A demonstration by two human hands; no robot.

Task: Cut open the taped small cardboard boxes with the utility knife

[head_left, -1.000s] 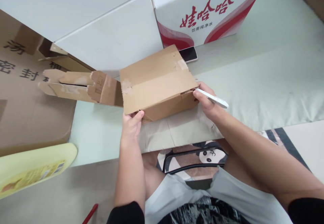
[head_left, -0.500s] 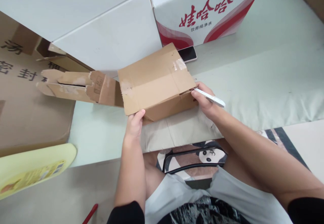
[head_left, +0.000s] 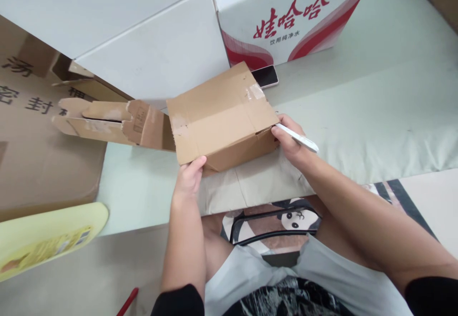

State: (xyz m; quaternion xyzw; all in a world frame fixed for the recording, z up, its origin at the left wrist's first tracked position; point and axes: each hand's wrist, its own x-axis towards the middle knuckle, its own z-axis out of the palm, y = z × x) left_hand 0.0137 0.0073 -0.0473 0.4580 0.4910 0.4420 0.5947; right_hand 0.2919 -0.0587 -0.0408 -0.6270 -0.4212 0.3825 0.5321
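Note:
A brown cardboard box [head_left: 218, 116] rests on the pale green cloth, its broad flap lying over the top, with a strip of clear tape near the far right corner. At the near left corner my left hand [head_left: 190, 175] is closed on the flap's edge, thumb on top. My right hand [head_left: 290, 139] is at the near right corner, closed round a slim white utility knife [head_left: 300, 140]. The knife's inner end lies against the box corner; its blade cannot be made out. Both hands touch the box.
A narrow opened carton [head_left: 125, 123] lies left of the box. Behind stand a white-and-red water carton [head_left: 286, 25] and a phone [head_left: 265, 76]. A large brown carton [head_left: 46, 154] and a yellow bottle [head_left: 53, 239] are at left. The cloth-covered surface [head_left: 358, 106] extends right.
Almost nothing differs. The near edge of the flap and my left hand have shifted very slightly; my right hand keeps its hold on the knife at the corner.

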